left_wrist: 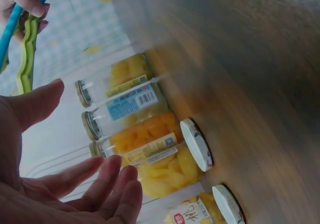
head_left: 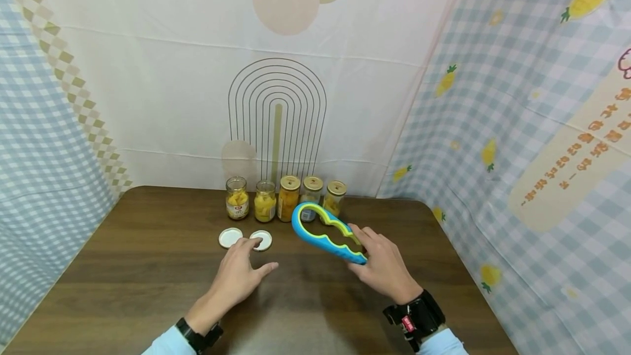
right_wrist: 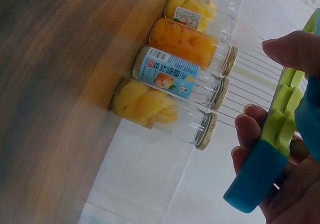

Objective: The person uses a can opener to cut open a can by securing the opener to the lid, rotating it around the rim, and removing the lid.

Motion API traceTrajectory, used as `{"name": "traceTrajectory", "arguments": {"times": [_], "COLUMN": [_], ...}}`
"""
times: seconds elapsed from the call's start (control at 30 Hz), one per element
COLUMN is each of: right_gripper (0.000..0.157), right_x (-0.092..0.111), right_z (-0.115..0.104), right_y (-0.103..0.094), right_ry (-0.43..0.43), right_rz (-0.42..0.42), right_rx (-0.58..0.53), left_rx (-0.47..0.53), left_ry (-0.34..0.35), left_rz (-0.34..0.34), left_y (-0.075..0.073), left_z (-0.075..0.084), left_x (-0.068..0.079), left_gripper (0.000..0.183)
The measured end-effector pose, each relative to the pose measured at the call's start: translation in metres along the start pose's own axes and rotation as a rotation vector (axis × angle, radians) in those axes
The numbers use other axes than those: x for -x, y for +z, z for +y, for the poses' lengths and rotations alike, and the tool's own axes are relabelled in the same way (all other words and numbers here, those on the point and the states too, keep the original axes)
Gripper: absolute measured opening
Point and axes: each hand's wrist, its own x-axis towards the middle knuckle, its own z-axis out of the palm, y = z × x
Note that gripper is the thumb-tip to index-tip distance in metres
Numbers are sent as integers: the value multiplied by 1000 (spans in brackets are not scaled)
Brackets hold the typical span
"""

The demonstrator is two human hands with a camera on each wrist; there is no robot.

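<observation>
My right hand (head_left: 386,264) grips the handle end of a blue and lime jar opener (head_left: 322,242), a loop with wavy inner edges, raised above the table. Its loop overlaps the lidded jars in the head view. My left hand (head_left: 241,273) hovers over the table with fingers spread and holds nothing. Just beyond its fingertips lie two white-lined lids (head_left: 230,238), underside up. At the back stand two uncapped jars of yellow fruit, the left jar (head_left: 237,201) and its neighbour (head_left: 265,204). To their right are a capped orange-fruit jar (head_left: 288,201), a blue-labelled jar (right_wrist: 170,74) and a pale-fruit jar (right_wrist: 145,106).
The jars stand in a row along the far edge of the brown wooden table (head_left: 148,267). A white printed cloth (head_left: 172,97) hangs right behind them. Checked cloths (head_left: 473,141) hang on both sides.
</observation>
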Motion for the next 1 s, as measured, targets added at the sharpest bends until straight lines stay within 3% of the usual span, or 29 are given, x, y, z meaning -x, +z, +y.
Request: {"name": "traceTrajectory", "arguments": {"times": [0.23, 0.5, 0.73, 1.0], "right_gripper": [80, 83, 82, 81], "right_x": [-1, -2, 1, 1], "right_z": [0, 1, 3, 6], "right_y": [2, 1, 1, 2], "right_ry": [-1, 2, 20, 17], "right_rz": [10, 38, 43, 56], "right_rx": [1, -12, -21, -22], "left_rx": [89, 299, 334, 327], "left_ry": [-32, -115, -117, -80], "left_rz": [40, 75, 105, 195], "left_y": [9, 30, 51, 63], "left_z": [5, 18, 33, 42], "left_x": [-13, -57, -93, -117], "left_gripper": [65, 68, 69, 67]}}
